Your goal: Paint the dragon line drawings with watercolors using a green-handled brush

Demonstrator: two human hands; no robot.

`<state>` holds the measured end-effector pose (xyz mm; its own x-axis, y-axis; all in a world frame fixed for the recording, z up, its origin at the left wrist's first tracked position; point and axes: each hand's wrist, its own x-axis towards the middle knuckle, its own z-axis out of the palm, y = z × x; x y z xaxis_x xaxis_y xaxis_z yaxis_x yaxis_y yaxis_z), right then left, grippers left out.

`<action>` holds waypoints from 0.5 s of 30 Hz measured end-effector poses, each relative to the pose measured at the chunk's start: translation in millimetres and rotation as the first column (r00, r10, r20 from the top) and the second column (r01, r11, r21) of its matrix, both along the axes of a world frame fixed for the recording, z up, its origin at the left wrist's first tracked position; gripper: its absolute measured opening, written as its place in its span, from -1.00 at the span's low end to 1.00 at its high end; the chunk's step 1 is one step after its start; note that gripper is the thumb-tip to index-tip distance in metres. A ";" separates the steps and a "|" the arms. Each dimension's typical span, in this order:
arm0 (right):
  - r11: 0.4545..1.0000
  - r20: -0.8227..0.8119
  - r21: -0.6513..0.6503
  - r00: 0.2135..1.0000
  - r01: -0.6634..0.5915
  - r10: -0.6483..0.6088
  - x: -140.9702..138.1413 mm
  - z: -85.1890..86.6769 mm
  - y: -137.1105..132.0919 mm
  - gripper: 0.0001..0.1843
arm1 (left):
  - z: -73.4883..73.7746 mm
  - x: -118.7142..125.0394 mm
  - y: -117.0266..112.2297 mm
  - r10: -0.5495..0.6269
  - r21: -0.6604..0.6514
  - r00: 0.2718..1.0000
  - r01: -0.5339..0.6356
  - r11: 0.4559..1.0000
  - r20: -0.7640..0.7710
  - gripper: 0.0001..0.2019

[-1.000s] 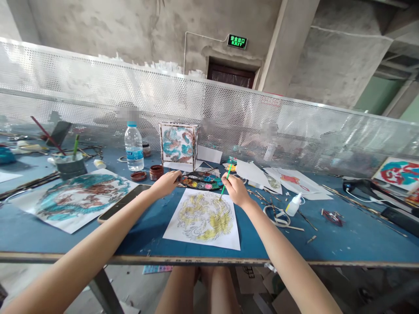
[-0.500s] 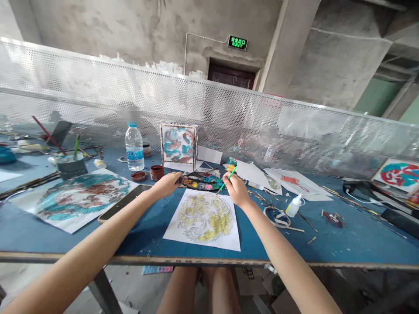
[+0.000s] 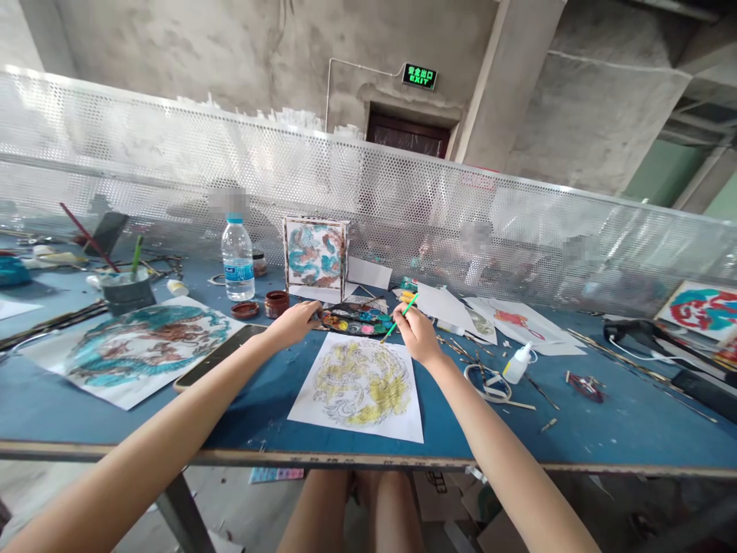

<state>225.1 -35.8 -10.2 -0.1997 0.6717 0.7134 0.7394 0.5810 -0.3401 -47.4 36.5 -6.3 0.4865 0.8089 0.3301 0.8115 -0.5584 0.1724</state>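
Observation:
My right hand is closed round a green paintbrush. The brush slants down to the left, its tip at the top edge of a white sheet with a round line drawing partly filled in yellow. Whether the tip touches the paper I cannot tell. With closed fingers my left hand grips the left end of a dark paint palette, which lies just beyond the sheet. Blobs of yellow, pink, red and teal paint show in its wells.
To the left lie a phone and a blue-brown painting. A water bottle, an open brown paint jar and a framed picture stand behind. On the right are a glue bottle, a ring and scattered sticks.
The view has shifted very slightly. Both hands, the brush and the palette keep nearly the same places.

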 end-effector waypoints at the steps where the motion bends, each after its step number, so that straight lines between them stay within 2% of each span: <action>1: 1.000 0.002 0.000 1.000 0.000 0.000 -0.1 0.1 0.0 -0.75 | 0.0 0.1 0.4 -0.009 0.002 1.000 0.009 1.000 0.005 -0.80; 6: 1.000 0.009 -0.005 1.000 -0.001 0.001 -0.9 0.9 -0.9 -0.74 | 0.0 0.5 2.8 -0.058 0.027 0.998 0.058 0.998 0.009 -0.79; 12: 1.000 0.000 -0.006 1.000 -0.006 0.006 -0.7 0.1 -0.7 -0.74 | 0.8 -0.4 1.6 -0.028 -0.007 0.995 0.029 1.000 0.099 -0.82; 15: 1.000 -0.066 -0.007 0.998 -0.011 0.010 -0.8 1.4 -1.2 -0.75 | 1.4 -0.5 0.6 -0.036 -0.033 0.991 0.041 0.999 0.126 -0.82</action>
